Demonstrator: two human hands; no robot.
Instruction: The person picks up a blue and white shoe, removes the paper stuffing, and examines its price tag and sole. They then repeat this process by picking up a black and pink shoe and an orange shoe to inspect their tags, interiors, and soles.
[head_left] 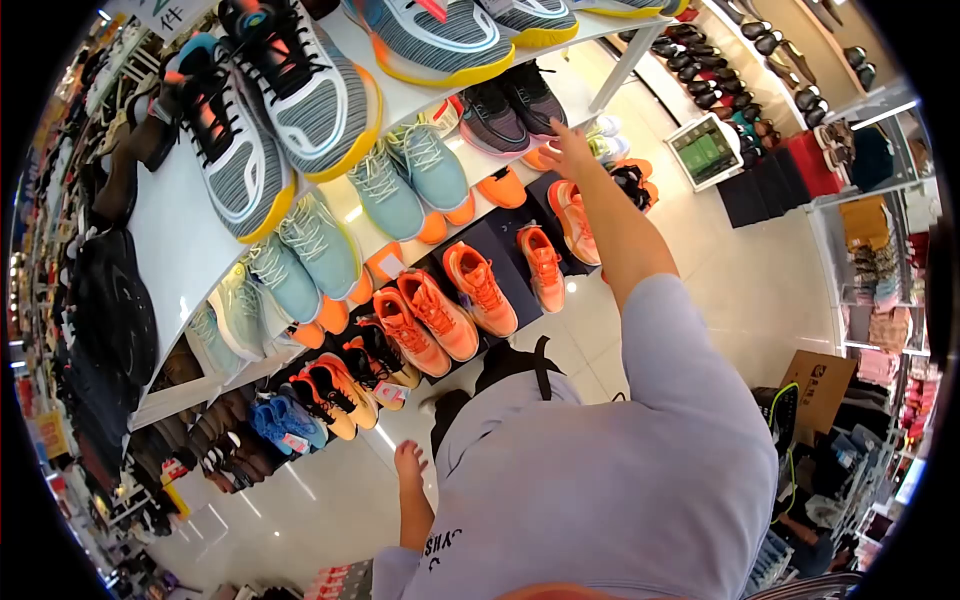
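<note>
My right hand (568,152) reaches out to the middle shelf, its fingers spread at the heel of a pair of dark sneakers (492,122) with pink soles. Below that forearm stand bright orange sneakers (570,222) on dark shoe boxes (492,262). Light blue-green sneakers (388,195) with pale laces share the shelf with the dark pair, to their left. My left hand (410,460) hangs low at my side, fingers apart and holding nothing. Nearest to it are black-and-orange sneakers (345,395) on the bottom row.
Grey running shoes (315,110) with yellow soles stand on the white top shelf (175,235), close to my head. A white shelf post (625,68) rises beyond my right hand. A framed floor mirror (705,150) and racks of dark shoes (700,60) are farther right.
</note>
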